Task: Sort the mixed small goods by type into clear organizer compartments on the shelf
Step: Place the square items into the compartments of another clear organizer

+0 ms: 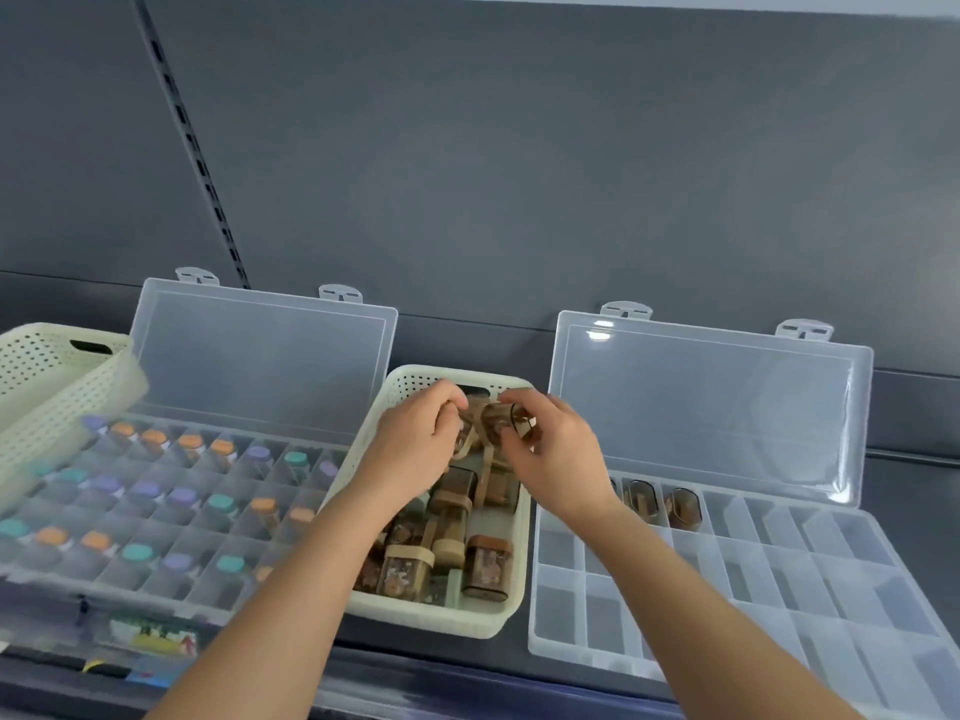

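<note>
While left hand (pixel 415 439) and right hand (pixel 561 452) pinch amber jars (pixel 496 420), perforated basket (pixel 426 615)

Shelf (pixel 914 480): two hands at a basket of brown jars.
Cream basket (pixel 447 613) at 6 o'clock, holding jars (pixel 485 566), several banded in tan. At its 12 o'clock end, left hand (pixel 415 439) and right hand (pixel 556 449) both grip one banded bundle (pixel 491 423). Left organizer (pixel 260 366) at 8 o'clock, lid up, with vials (pixel 182 496) capped orange, purple and teal. Right organizer (pixel 831 589) at 4 o'clock, lid up, three jars (pixel 683 506) in its back row. Second basket (pixel 52 387) at 9 o'clock, tilted.
</note>
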